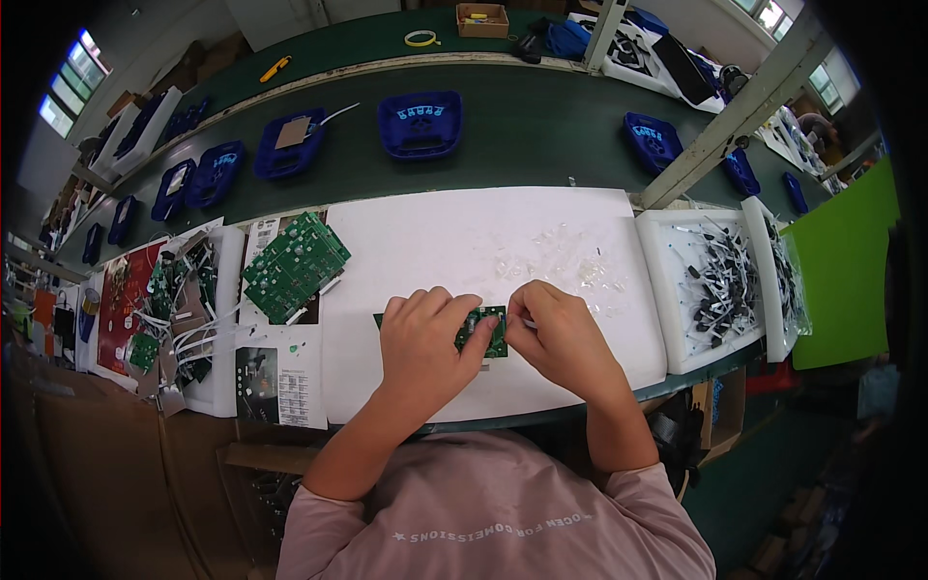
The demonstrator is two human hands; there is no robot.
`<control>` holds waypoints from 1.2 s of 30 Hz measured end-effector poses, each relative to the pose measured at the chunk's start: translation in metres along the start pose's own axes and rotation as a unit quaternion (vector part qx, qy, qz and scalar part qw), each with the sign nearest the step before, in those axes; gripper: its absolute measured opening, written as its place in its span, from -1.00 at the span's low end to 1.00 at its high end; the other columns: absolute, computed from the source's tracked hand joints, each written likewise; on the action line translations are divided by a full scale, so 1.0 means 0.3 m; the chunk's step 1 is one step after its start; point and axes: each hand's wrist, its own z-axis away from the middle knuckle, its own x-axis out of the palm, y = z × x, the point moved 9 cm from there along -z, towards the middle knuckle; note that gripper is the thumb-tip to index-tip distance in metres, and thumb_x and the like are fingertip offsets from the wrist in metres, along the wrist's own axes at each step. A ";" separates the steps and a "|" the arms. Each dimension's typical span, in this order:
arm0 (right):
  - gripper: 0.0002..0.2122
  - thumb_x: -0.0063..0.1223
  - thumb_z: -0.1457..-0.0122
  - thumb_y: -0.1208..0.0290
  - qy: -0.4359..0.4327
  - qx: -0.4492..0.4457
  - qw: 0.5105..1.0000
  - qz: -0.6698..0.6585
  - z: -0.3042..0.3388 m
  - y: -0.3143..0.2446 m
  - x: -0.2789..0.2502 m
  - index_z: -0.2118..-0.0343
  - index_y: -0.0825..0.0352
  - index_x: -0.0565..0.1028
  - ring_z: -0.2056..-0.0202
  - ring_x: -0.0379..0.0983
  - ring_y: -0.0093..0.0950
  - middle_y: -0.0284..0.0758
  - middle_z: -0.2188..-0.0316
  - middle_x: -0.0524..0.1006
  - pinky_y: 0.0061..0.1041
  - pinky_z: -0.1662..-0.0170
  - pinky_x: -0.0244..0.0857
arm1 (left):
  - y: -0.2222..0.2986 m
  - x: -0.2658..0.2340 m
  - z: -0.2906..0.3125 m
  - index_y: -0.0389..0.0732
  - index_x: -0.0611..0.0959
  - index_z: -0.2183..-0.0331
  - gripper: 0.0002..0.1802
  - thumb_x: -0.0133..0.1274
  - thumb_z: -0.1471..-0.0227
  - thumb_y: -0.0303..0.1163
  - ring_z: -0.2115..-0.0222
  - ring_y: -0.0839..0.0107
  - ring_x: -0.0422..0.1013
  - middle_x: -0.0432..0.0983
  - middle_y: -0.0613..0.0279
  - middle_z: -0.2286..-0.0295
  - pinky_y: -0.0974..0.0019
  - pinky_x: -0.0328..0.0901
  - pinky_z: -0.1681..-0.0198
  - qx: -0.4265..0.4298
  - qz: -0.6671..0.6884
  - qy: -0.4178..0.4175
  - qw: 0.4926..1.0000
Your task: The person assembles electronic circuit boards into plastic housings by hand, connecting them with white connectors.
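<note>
A green circuit board [497, 344] lies under my hands on the white sheet [406, 242]. My left hand [425, 338] covers much of it, with thumb and fingers closed on the board. At the board's right end my right hand [551, 333] has its thumb and forefinger pinched together; whatever sits between the fingertips is hidden or too small to name. Just beyond that hand, small clear plastic pieces [585, 271] are scattered over the sheet. To the left rests a larger panel of green circuit boards [295, 266].
On the right, a white foam tray [650, 280] holds many black-and-white cabled parts. Another foam tray [228, 338] at left carries boards and white wires. Blue plastic housings [420, 150] stand along the dark green belt [522, 126] behind. A metal post [744, 111] rises at the right.
</note>
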 end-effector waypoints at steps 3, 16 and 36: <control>-0.88 0.16 -0.08 0.54 0.001 0.000 1.000 -0.001 -0.001 0.002 0.000 0.39 0.42 0.44 0.49 0.51 -0.16 -0.14 0.49 0.52 -0.28 0.40 0.37 | -0.001 0.003 0.001 -0.14 0.72 0.34 -0.77 0.32 0.08 -0.28 0.45 0.29 0.43 0.49 0.32 0.51 0.21 0.18 0.29 -0.001 -0.002 -0.002 1.000; -0.89 0.15 -0.11 0.54 0.000 0.000 1.000 -0.027 0.002 -0.003 0.002 0.37 0.43 0.46 0.47 0.52 -0.17 -0.12 0.46 0.53 -0.30 0.38 0.38 | -0.010 0.003 -0.003 -0.13 0.71 0.40 -0.78 0.35 0.11 -0.26 0.47 0.28 0.43 0.49 0.30 0.54 0.20 0.17 0.30 -0.009 0.009 -0.009 1.000; -0.72 0.08 -0.04 0.68 0.073 -0.125 0.989 -0.031 0.031 -0.082 -0.013 0.13 0.42 0.52 0.36 0.51 -0.19 -0.14 0.32 0.52 -0.35 0.31 0.39 | -0.070 0.000 -0.009 -0.15 0.48 0.70 -0.60 0.42 0.33 -0.22 0.62 0.26 0.32 0.41 0.30 0.69 0.24 0.12 0.44 -0.058 0.029 0.024 0.998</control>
